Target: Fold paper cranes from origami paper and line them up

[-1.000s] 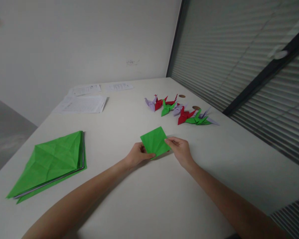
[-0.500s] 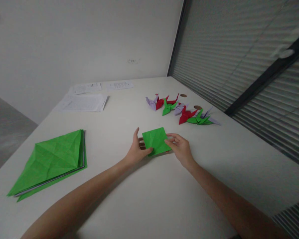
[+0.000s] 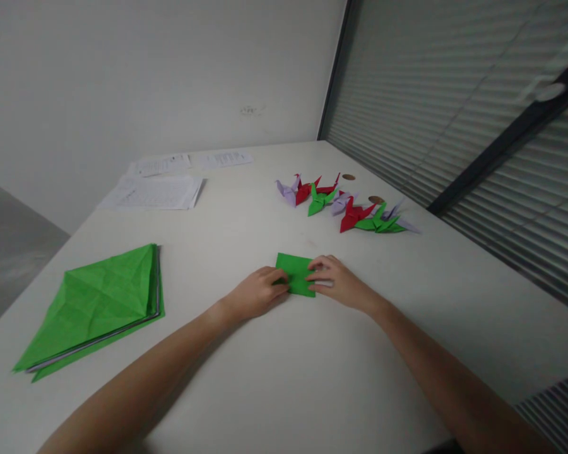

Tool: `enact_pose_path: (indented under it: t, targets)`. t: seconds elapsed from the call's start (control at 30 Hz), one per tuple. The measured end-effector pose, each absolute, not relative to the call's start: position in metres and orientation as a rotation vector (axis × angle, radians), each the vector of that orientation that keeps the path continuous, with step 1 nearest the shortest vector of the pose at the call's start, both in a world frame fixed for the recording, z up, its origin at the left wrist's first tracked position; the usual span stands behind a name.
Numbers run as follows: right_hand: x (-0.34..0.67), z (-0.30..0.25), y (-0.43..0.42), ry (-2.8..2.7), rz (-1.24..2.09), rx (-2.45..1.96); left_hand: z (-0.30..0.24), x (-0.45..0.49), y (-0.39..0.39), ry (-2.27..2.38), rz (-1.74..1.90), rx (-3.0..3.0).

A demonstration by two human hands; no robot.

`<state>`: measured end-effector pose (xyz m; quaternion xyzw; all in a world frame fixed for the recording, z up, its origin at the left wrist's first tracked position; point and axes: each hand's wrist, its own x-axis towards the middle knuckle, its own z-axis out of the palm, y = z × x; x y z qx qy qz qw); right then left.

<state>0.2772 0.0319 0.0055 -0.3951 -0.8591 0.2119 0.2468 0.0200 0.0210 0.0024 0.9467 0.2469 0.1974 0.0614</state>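
A small green square of origami paper [image 3: 299, 268] lies on the white table in front of me. My left hand [image 3: 260, 291] is at its left edge, with curled fingers closed on the paper. From the other side, my right hand [image 3: 338, 282] grips the right edge with its fingertips, and a small gap shows between the fingers. Beyond my hands sit several folded paper cranes, among them a red crane [image 3: 354, 216], a green crane [image 3: 320, 200] and a lilac crane [image 3: 288, 190].
A stack of larger green paper [image 3: 108, 293], with grey or lilac layers beneath, lies at the left. Printed sheets [image 3: 156, 192] are farther back. Two round brown spots [image 3: 349, 177] show near the right edge, beside window blinds [image 3: 454, 94].
The green paper has gone from held tilted up to lying flatter on the table, and it has turned slightly. My left hand has rolled over, its thumb no longer raised. The cranes have not moved.
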Motion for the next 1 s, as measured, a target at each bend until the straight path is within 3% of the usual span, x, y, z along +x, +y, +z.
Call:
enact_pose_path:
  t: [0.33,0.57,1.0]
  targets:
    - [0.288,0.012,0.033,-2.585,0.728,-0.968,0.004,0.003,0.027,0.568,0.602,2.639]
    - [0.288,0.011,0.034,-2.553,0.746,-0.975,0.001,0.001,0.028,0.819,0.692,2.273]
    - [0.287,0.012,0.033,-2.555,0.74,-0.978,-0.002,-0.001,0.03,0.667,0.664,2.436]
